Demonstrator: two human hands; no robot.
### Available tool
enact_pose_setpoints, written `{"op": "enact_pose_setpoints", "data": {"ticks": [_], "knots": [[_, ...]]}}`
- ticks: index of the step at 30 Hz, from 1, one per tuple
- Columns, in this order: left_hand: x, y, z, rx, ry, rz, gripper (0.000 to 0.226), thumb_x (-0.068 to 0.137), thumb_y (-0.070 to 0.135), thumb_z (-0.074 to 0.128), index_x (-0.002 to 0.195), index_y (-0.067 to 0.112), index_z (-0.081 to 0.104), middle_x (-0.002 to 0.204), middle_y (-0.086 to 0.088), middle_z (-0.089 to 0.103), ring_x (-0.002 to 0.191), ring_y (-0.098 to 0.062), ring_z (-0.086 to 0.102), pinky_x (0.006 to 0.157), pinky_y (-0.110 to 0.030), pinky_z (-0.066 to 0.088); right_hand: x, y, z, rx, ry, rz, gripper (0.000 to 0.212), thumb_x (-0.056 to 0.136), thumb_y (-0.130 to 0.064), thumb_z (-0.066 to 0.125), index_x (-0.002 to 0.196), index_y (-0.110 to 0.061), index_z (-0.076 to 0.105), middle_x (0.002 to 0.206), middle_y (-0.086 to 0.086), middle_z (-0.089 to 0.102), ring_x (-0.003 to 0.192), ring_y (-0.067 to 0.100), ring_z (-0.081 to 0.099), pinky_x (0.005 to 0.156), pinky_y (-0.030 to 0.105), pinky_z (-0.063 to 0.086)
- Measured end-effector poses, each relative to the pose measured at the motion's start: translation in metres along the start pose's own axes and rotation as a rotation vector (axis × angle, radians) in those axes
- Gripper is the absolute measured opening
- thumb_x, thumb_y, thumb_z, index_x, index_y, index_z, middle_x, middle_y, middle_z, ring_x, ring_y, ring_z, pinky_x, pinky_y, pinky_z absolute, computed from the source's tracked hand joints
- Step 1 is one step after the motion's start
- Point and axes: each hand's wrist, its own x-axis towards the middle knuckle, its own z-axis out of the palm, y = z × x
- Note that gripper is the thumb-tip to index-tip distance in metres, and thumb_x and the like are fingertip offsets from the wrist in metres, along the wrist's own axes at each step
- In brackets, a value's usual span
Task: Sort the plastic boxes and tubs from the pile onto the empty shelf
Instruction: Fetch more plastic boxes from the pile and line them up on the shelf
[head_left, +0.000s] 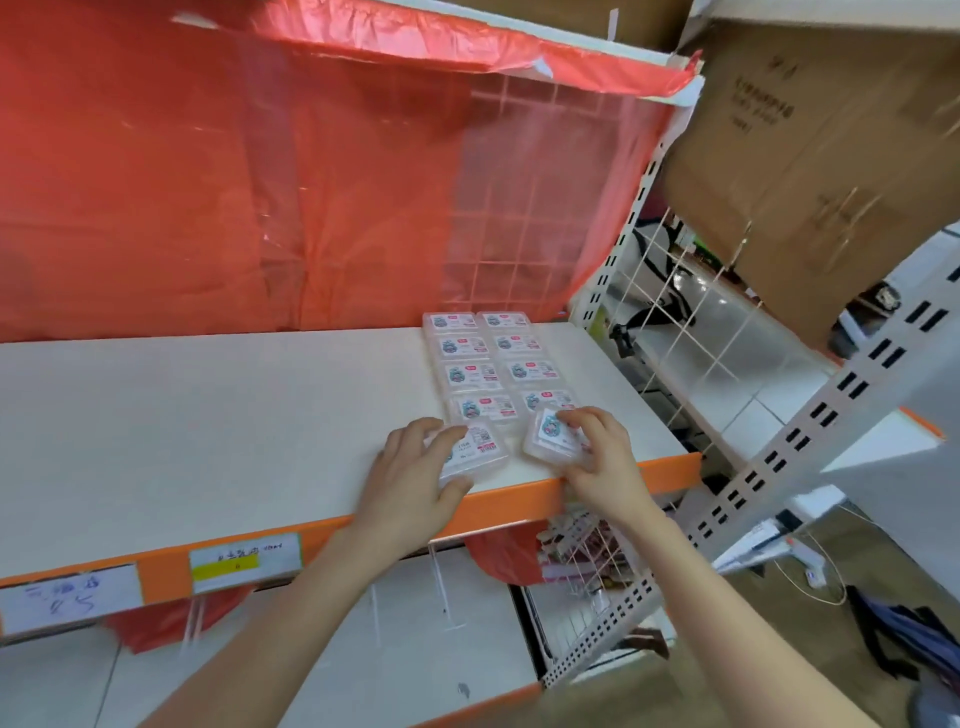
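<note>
Shelf tags (244, 561) handwritten, blurred; left hand (410, 483), right hand (602, 462) grip cartoon-labelled boxes (480, 447).

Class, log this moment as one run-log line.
left hand grips front-left box | right hand grips front-right box | stocked rows on shelf

On the orange shelf edge (166, 574), the left white tag (67, 603) is showing blue handwriting; its lower line is looking like "45", though not surely. The yellow-striped tag (244, 561) beside it is carrying handwritten characters too blurred to read. Each plastic box (470, 376) is wearing a sticker (532, 370) with a red badge and a square code, the print too small. The cardboard carton (810, 156) is bearing dark printed characters, also unreadable.
</note>
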Motion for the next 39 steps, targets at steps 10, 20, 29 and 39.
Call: {"op": "enact_pose_setpoints", "data": {"ticks": [10, 20, 29, 39], "knots": [[0.015, 0.014, 0.028, 0.147, -0.062, 0.005, 0.089, 0.063, 0.063, 0.007, 0.139, 0.028, 0.037, 0.145, 0.002, 0.031, 0.132, -0.018, 0.027, 0.104, -0.029, 0.024, 0.014, 0.029, -0.022, 0.107, -0.201, -0.078, 0.056, 0.068, 0.009, 0.064, 0.118, -0.016, 0.059, 0.120, -0.008, 0.044, 0.124, 0.020, 0.040, 0.107, 0.040, 0.030], [0.013, 0.017, 0.030, 0.194, -0.046, 0.022, 0.084, 0.068, 0.060, 0.008, 0.138, 0.027, 0.039, 0.149, -0.002, 0.028, 0.135, -0.021, 0.026, 0.106, -0.035, 0.025, 0.016, 0.040, -0.023, 0.077, -0.249, -0.076, 0.043, 0.076, 0.008, 0.061, 0.111, -0.015, 0.064, 0.140, 0.005, 0.043, 0.137, 0.025, 0.024, 0.114, 0.036, 0.015], [0.005, 0.015, 0.030, 0.143, 0.079, 0.126, 0.059, 0.077, 0.048, 0.036, 0.120, 0.015, 0.060, 0.127, -0.010, 0.054, 0.118, -0.022, 0.044, 0.094, -0.042, 0.040, -0.007, 0.043, -0.012, 0.267, 0.083, -0.013, 0.033, 0.077, -0.025, 0.048, 0.099, -0.012, 0.069, 0.115, 0.001, 0.049, 0.113, 0.013, 0.039, 0.097, 0.025, 0.030], [-0.016, 0.018, 0.043, 0.278, 0.223, 0.088, 0.050, 0.073, 0.045, 0.045, 0.112, 0.017, 0.059, 0.118, -0.017, 0.058, 0.105, -0.030, 0.051, 0.080, -0.044, 0.050, -0.010, 0.053, 0.003, 0.044, 0.138, -0.198, 0.040, 0.084, -0.032, 0.042, 0.104, -0.012, 0.071, 0.115, 0.015, 0.059, 0.104, 0.033, 0.054, 0.087, 0.037, 0.039]]}}
